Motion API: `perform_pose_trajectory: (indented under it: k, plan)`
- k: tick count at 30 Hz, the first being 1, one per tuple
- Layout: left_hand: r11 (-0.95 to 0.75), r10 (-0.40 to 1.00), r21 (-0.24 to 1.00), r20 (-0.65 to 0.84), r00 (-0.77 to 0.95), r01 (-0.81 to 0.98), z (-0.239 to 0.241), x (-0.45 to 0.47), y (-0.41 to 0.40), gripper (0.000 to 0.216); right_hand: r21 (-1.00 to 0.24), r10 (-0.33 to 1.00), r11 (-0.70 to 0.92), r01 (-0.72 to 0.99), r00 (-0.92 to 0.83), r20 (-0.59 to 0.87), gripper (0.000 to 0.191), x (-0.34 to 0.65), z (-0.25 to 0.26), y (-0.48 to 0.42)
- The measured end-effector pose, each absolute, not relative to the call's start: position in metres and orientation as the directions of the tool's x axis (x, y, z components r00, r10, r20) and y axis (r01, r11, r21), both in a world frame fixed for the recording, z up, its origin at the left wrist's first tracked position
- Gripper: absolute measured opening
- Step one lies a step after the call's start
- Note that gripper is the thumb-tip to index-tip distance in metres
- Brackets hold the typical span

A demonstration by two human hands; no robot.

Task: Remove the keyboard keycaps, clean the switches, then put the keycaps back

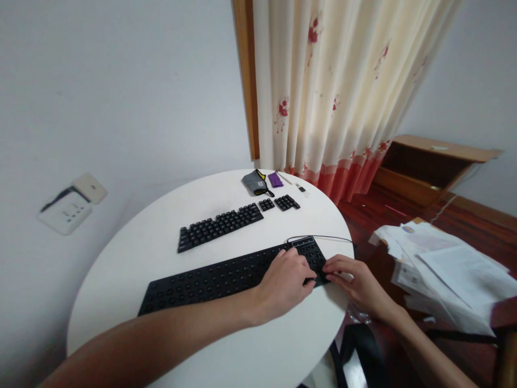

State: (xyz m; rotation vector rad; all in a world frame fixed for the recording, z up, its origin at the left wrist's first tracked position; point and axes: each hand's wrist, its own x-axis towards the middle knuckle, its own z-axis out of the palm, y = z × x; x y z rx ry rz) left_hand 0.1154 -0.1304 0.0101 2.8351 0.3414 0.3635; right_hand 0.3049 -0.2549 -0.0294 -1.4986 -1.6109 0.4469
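A black keyboard base [210, 275] without most of its keycaps lies across the white table. My left hand [285, 280] rests over its number-pad end, fingers curled, with a small black keycap [310, 281] at the fingertips. At the right edge of the base, my right hand [355, 280] has thumb and fingers drawn together in a pinch; whatever is between them is too small to make out. Behind the base, loose black keycaps stand in a large block [220, 227], a small group [266, 205] and a number-pad group [286, 202].
On the round white table [117, 264], a grey pouch [255, 182], a purple cloth [275, 180] and a small black-and-white item [302, 189] lie at the back. A cable [331, 237] runs off the right edge. Papers [452, 269] are piled at right, beyond the table.
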Motion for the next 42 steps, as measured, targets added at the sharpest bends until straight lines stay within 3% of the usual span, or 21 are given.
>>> perform_pose_trajectory:
  k: [4, 11, 15, 19, 25, 30, 35, 42]
  plan:
    - [-0.963, 0.224, 0.202, 0.227, 0.948, 0.179, 0.009, 0.115, -0.135, 0.011, -0.700, 0.932, 0.248, 0.670, 0.033, 0.361, 0.017, 0.304, -0.029, -0.255]
    - [-0.991, 0.056, -0.107, 0.224, 0.973, 0.081, 0.008, 0.109, -0.143, 0.016, -0.539, 0.912, 0.301, 0.786, -0.073, 0.404, 0.021, 0.308, -0.027, -0.256]
    - [-0.987, 0.031, -0.149, 0.212, 0.977, 0.064, 0.006, 0.106, -0.146, 0.018, -0.492, 0.922, 0.272, 0.827, -0.076, 0.380, 0.019, 0.307, -0.021, -0.263]
    - [-0.992, 0.081, -0.083, 0.209, 0.975, 0.100, 0.009, 0.103, -0.148, 0.020, -0.524, 0.924, 0.260, 0.811, -0.050, 0.380, 0.018, 0.304, -0.013, -0.262]
    - [-0.976, 0.217, 0.058, 0.194, 0.957, 0.209, 0.040, 0.076, -0.141, 0.031, -0.592, 0.816, 0.079, 0.802, 0.289, 0.501, 0.016, 0.323, 0.001, -0.192]
    - [-0.935, 0.349, 0.151, 0.216, 0.912, 0.322, 0.075, 0.044, -0.127, 0.025, -0.457, 0.833, -0.288, 0.841, 0.456, 0.314, 0.019, 0.341, 0.004, -0.096]
    - [-0.859, 0.509, 0.230, 0.297, 0.807, 0.457, 0.099, 0.005, -0.105, 0.026, -0.396, 0.837, -0.372, 0.840, 0.488, 0.249, 0.019, 0.343, -0.008, -0.047]
    - [-0.648, 0.759, 0.409, 0.410, 0.505, 0.642, 0.093, -0.060, -0.074, 0.035, -0.380, 0.826, -0.420, 0.824, 0.521, 0.216, 0.016, 0.342, -0.014, -0.034]
